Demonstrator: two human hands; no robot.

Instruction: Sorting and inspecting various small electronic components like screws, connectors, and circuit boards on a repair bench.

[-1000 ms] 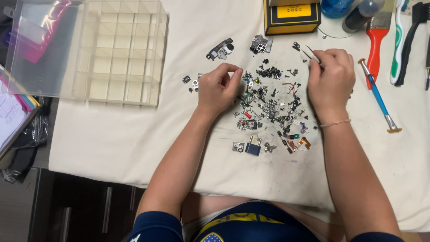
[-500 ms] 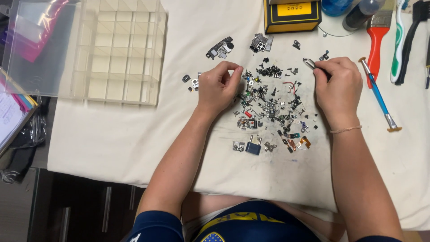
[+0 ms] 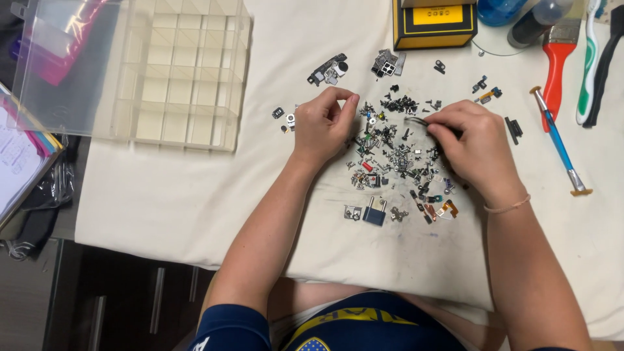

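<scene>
A heap of small metal screws and tiny electronic parts (image 3: 396, 153) lies on a white cloth (image 3: 195, 201). My left hand (image 3: 323, 123) rests at the heap's left edge with thumb and fingertips pinched together; what they pinch is too small to see. My right hand (image 3: 471, 140) sits over the heap's right side and grips thin dark tweezers (image 3: 419, 121), whose tips point left into the parts. A small blue block (image 3: 374, 212) lies at the heap's near edge.
A clear plastic compartment box (image 3: 179, 65) stands at the back left with its lid open. A yellow-and-black box (image 3: 434, 23), a red-handled brush (image 3: 557, 55), a blue screwdriver (image 3: 558, 140) and a toothbrush (image 3: 588, 58) lie at the back right. Papers (image 3: 19, 162) lie far left.
My right hand came down from the back of the heap toward me and now holds the tweezers over the parts. The left hand has barely shifted.
</scene>
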